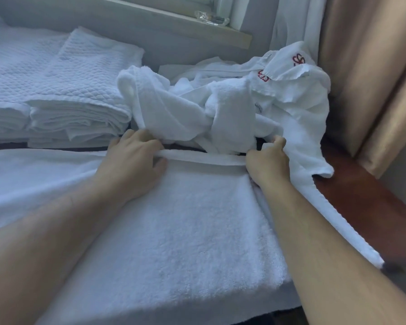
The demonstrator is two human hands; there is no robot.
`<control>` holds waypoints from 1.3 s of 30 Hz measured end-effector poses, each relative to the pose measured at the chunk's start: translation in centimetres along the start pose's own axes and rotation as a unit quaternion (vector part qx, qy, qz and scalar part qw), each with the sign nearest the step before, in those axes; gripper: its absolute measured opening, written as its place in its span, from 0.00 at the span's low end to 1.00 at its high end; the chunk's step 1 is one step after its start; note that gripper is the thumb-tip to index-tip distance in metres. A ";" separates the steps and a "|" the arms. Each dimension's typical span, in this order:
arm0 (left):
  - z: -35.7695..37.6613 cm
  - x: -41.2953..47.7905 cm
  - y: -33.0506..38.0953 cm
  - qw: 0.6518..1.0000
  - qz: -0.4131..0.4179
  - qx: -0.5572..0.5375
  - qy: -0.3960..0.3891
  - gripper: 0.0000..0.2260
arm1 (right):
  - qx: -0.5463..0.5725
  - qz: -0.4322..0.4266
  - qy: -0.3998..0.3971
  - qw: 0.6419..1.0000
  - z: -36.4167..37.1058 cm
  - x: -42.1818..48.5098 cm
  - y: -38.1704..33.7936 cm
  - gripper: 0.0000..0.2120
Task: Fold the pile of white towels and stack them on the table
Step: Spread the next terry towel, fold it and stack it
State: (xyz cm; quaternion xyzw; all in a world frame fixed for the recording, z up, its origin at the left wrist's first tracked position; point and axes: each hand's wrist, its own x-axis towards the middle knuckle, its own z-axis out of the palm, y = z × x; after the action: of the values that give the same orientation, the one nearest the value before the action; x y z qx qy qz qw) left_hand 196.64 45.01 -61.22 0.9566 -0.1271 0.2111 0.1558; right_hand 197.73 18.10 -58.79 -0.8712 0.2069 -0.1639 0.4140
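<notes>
A large white terry towel [178, 226] lies spread flat across the near part of the table. My left hand [136, 160] pinches its far hem between thumb and fingers. My right hand [267, 160] grips the same hem at the towel's right corner, fingers curled. Just behind the hands lies a crumpled pile of white towels [197, 109], some with red embroidered marks. A stack of folded white quilted towels [80, 102] stands at the back left.
The brown wooden table edge [361, 195] shows at the right, beside a beige curtain [366, 78]. A window sill [197, 26] with a clear wrapper on it runs along the back wall. More folded white linen [7, 95] sits far left.
</notes>
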 end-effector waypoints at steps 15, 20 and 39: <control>-1.0 -3.7 4.1 0.993 -0.094 0.076 -0.017 0.06 | 0.099 -0.026 0.116 0.988 0.4 -0.8 0.1 0.11; -1.7 -4.2 5.3 0.988 -0.033 -0.002 0.153 0.05 | 0.108 -0.055 0.113 0.986 0.0 -1.0 0.1 0.10; -1.1 -4.6 5.2 0.984 0.178 0.007 0.014 0.19 | 0.121 -0.044 0.129 0.983 0.0 -0.4 0.2 0.10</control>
State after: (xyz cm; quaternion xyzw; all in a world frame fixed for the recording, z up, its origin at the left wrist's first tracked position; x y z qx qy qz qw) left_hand 190.59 41.39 -61.00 0.9169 -0.2914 0.2493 0.1110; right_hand 197.31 18.17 -58.99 -0.7945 0.1987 -0.3163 0.4788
